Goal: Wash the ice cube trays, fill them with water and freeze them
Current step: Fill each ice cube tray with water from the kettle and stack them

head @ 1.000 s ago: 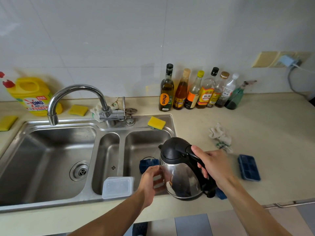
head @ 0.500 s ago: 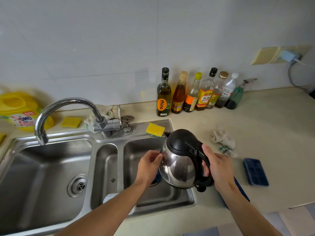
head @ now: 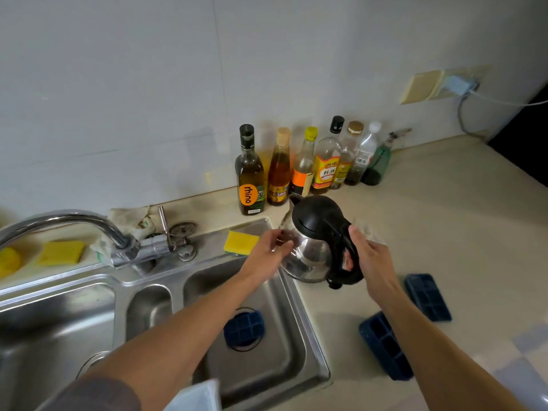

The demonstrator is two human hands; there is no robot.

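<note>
A steel electric kettle [head: 314, 232] with a black lid and handle stands upright at the counter's edge, just right of the sink. My right hand [head: 370, 259] grips its black handle. My left hand [head: 267, 250] touches the kettle's steel side with relaxed fingers. One dark blue ice cube tray [head: 244, 327] lies in the right sink basin over the drain. Two more blue trays lie on the counter: one [head: 427, 296] right of my right wrist, one [head: 384, 348] nearer the front edge, partly under my forearm.
A row of bottles [head: 308, 167] stands against the wall behind the kettle. A yellow sponge [head: 240, 241] lies on the sink rim [head: 308, 336], and the faucet [head: 74, 223] arches to the left. A clear plastic container [head: 198, 396] sits at the front rim. A rag [head: 370, 232] lies behind my right hand.
Both hands have carried the kettle from above the right basin back and to the right, onto the counter by the bottles. The view has shifted right, showing the tray in the basin.
</note>
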